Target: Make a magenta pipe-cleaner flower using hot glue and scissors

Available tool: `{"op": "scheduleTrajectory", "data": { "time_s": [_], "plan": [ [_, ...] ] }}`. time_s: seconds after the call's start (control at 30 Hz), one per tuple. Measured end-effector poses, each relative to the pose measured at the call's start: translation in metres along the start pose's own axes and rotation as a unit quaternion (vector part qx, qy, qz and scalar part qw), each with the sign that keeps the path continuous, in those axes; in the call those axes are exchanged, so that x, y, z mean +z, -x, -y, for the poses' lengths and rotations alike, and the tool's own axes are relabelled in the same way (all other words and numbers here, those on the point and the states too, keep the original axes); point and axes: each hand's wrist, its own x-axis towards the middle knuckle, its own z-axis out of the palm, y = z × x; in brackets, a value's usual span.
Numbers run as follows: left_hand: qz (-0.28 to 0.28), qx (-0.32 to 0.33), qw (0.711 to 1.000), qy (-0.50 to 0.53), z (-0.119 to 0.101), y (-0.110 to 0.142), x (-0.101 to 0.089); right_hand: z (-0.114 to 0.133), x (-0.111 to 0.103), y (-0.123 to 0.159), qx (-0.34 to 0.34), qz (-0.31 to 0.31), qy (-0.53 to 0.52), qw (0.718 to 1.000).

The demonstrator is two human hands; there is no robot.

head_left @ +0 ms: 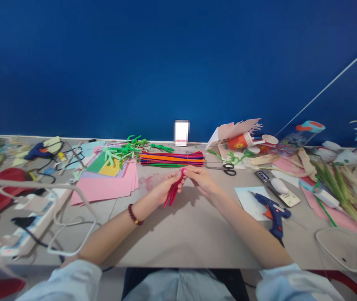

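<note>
Magenta pipe cleaners (pixel 172 194), bunched and folded, hang down from between my two hands over the middle of the table. My left hand (pixel 170 184) is closed round the bunch, with a beaded bracelet on the wrist. At the top end, the fingers of my right hand (pixel 199 177) pinch the same magenta bunch. Just behind the hands lies a banded bundle of pipe cleaners (pixel 172 158) in red, orange, purple and green. Black-handled scissors (pixel 229 169) rest to the right of that bundle.
Green pipe cleaner pieces (pixel 118 154) lie on pink paper sheets (pixel 103 190) at the left. A white power strip (pixel 37 225) with cords sits nearer left. On the right are a blue glue gun (pixel 275 213), a phone (pixel 278 188), a red paper cup (pixel 240 141) and corn husks (pixel 338 188).
</note>
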Motion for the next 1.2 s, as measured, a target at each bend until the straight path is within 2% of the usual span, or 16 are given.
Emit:
{"op": "scheduleTrajectory", "data": {
  "time_s": [0.27,0.53,0.7,0.93,1.1,1.2],
  "plan": [
    [-0.002,0.000,1.000,0.008,-0.001,0.000,0.000,-0.008,-0.003,-0.003,-0.062,-0.033,0.083,0.994],
    [0.021,-0.007,0.999,0.027,-0.002,0.002,0.002,-0.007,-0.002,-0.003,0.016,-0.018,-0.046,0.999],
    [0.011,-0.015,0.999,0.026,-0.001,0.002,0.003,-0.004,0.003,-0.001,0.046,-0.030,-0.073,0.996],
    [0.007,-0.002,1.000,0.026,0.000,0.003,0.004,-0.004,0.006,0.001,0.032,-0.021,-0.064,0.997],
    [-0.003,0.001,1.000,0.018,-0.002,0.003,0.005,-0.008,0.002,-0.002,0.015,-0.013,-0.033,0.999],
    [-0.020,0.018,1.000,-0.011,-0.007,0.004,0.006,-0.005,-0.003,-0.005,0.010,-0.027,-0.049,0.998]
  ]
}}
